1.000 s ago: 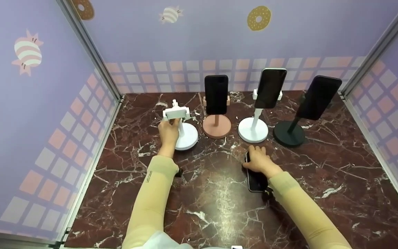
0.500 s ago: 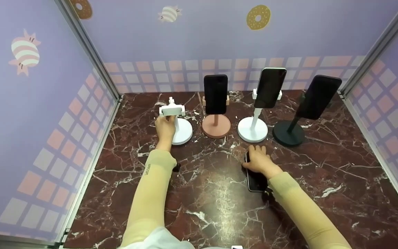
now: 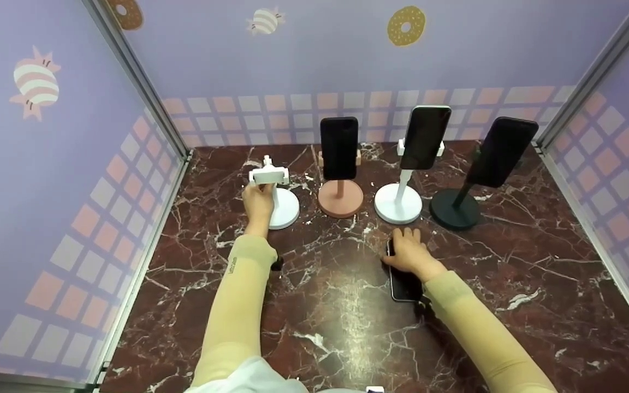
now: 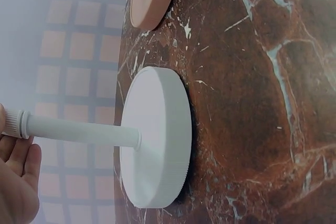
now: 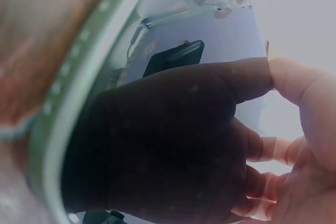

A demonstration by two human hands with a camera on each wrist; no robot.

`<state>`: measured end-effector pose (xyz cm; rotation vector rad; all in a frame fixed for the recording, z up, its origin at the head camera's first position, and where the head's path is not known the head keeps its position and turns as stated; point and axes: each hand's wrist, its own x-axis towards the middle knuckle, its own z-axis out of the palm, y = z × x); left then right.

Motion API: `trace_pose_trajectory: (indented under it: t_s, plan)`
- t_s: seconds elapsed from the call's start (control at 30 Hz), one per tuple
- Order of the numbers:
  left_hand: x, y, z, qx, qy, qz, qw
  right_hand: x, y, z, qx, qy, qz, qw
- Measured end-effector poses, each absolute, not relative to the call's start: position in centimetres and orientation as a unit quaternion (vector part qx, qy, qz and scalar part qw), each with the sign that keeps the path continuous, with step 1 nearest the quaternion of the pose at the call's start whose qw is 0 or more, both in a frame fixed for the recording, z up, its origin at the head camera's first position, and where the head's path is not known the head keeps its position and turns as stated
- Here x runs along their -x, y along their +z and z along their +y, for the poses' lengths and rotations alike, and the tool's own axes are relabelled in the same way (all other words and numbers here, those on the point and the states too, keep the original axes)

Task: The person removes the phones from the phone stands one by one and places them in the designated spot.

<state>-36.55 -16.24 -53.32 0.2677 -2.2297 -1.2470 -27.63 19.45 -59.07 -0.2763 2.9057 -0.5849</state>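
My left hand [image 3: 258, 204] grips the upper stem of a white phone stand [image 3: 283, 209], just below its cradle. In the left wrist view, the fingers [image 4: 23, 158] and thumb are at the ribbed collar, and the stand's round base [image 4: 157, 140] rests on the table. No phone is visible in that cradle. My right hand [image 3: 410, 254] rests over a dark phone [image 3: 405, 286] lying flat on the table. The right wrist view has its fingertips touching the phone's glossy face [image 5: 220, 40], which mirrors the hand.
Along the back stand a peach stand [image 3: 340, 199], another white stand [image 3: 398, 204] and a black stand [image 3: 455, 210]. Each carries an upright dark phone. Patterned panels [image 3: 303, 60] wall the marble-look table [image 3: 342, 327] at the back and both sides.
My left hand has shifted the white stand a little to the left and slightly back. The right hand and the phone under it stay in place.
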Motion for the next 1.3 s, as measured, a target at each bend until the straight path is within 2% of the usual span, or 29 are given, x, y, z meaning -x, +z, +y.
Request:
trace_pose_trajectory:
  t_s: [1.3]
  plan:
    - [36.69,-53.57,-17.04,-0.11,-0.445,-0.847,0.27,27.07,-59.22,19.36,0.099,-0.199,0.974,0.042]
